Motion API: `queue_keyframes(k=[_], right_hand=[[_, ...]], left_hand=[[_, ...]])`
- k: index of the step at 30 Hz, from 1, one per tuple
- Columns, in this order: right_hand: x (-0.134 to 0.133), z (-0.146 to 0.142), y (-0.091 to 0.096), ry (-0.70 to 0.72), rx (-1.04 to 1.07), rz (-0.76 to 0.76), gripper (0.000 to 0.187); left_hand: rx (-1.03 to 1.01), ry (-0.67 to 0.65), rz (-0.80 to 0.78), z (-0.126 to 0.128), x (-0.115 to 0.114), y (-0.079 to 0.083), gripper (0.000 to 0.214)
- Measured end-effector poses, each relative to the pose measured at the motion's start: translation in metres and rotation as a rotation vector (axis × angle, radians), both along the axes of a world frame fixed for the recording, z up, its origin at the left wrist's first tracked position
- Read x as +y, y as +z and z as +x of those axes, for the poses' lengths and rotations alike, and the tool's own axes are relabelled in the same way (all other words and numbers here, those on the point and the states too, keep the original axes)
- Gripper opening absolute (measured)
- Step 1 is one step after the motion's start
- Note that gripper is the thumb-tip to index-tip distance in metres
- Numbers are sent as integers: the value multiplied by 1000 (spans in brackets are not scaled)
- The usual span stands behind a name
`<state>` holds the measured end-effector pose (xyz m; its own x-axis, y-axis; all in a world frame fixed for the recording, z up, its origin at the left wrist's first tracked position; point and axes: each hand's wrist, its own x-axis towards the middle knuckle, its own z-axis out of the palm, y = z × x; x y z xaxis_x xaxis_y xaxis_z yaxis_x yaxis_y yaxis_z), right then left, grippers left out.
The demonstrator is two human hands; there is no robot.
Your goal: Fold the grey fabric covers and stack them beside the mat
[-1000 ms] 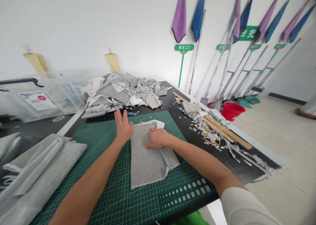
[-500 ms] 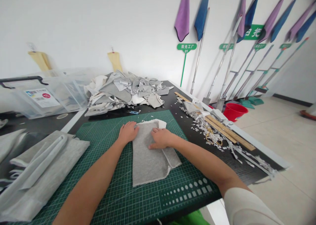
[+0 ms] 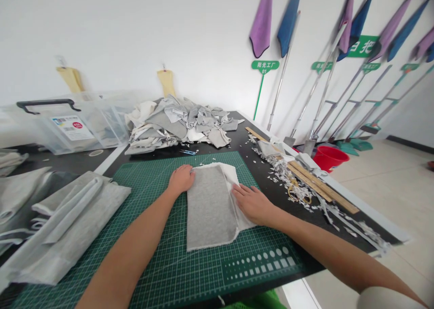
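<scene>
A folded piece of grey fabric (image 3: 212, 209) lies on the green cutting mat (image 3: 162, 250), its whitish underside showing along the top and right. My left hand (image 3: 182, 180) is at its upper left corner, fingers bent together and closed on the edge. On the right part, my right hand (image 3: 254, 205) rests with fingers stretched out over the fold, open and pressing on the cloth. Left of my arms, more folded grey fabric (image 3: 77, 223) partly covers the mat. Beyond the mat's far edge lies a small blue thread snipper (image 3: 187, 152).
At the back, a heap of grey and white fabric scraps (image 3: 179, 124) stands beside a clear plastic box (image 3: 111, 133). Wooden rulers (image 3: 318, 187) and white clippings (image 3: 281, 169) line the table's right side. A red bucket (image 3: 330, 158) and several mops stand by the wall.
My right hand has moved right, from the middle of the fabric to its right part, with the fingers now flatter. My left hand stays at the upper left corner. The view has shifted slightly left.
</scene>
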<state>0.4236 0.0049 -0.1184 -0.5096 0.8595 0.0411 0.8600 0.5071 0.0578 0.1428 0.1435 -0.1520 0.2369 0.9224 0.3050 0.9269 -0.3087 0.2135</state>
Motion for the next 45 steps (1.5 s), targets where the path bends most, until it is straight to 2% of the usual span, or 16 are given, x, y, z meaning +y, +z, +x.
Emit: queue_keyframes(k=[6,11,15,18,19,22,26,34,40,45], right_hand=[[7,27,-10,-167,-10,66,42],[28,30,-1,-216,-35,119,36],[51,9,16,-164,38,123,36],[74,-15,22,-167,132,-36,41],[82,-22,21,-230,155,-91,44],[104,-40,15,-303,172,-123,52],[121,-51,1,-357,215,-140,48],[128,-51,-13,-474,365,-134,23],[127,-47,-14,-455,580,-94,16],[131,-39,-10,-439,802,-35,12]], left_hand=[[13,14,0,1,-3,3,31],[18,14,6,1,-4,2,31],[21,11,15,0,-2,0,31],[25,13,42,0,-2,-2,36],[27,15,51,1,-2,-2,38],[36,18,78,1,-4,-2,39],[41,11,115,1,-7,0,38],[23,36,120,4,-14,8,38],[36,107,69,6,-15,12,37],[28,86,42,6,-15,14,35]])
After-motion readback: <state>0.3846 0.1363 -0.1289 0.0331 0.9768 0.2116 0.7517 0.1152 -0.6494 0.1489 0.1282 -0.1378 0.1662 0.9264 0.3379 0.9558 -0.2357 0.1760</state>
